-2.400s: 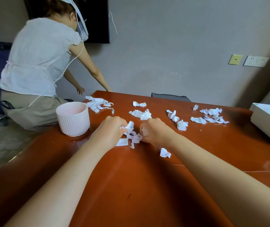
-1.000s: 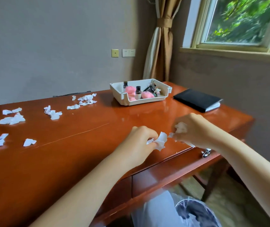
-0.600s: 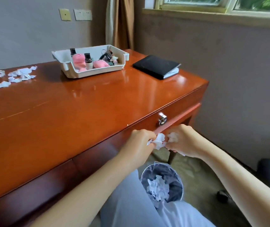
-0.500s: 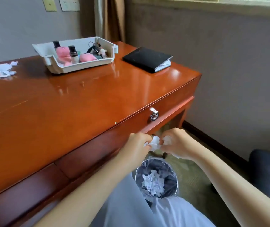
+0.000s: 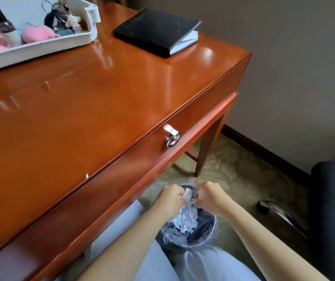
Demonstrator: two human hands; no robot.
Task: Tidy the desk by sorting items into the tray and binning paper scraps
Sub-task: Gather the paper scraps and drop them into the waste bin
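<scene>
Below the front edge of the desk (image 5: 81,108), over the lap: pinching a white paper scrap (image 5: 187,193) in the curled left hand (image 5: 169,196), clutching a second scrap (image 5: 201,194) in the fisted right hand (image 5: 209,197), both just above the lined bin (image 5: 209,238), near rim hidden behind the knees, heaped with crumpled paper (image 5: 184,218). Farther up, by the desk's right corner: black notebook (image 5: 156,31) beside a white tray (image 5: 40,47) of pink items, hard to make out, cut off at top and left.
</scene>
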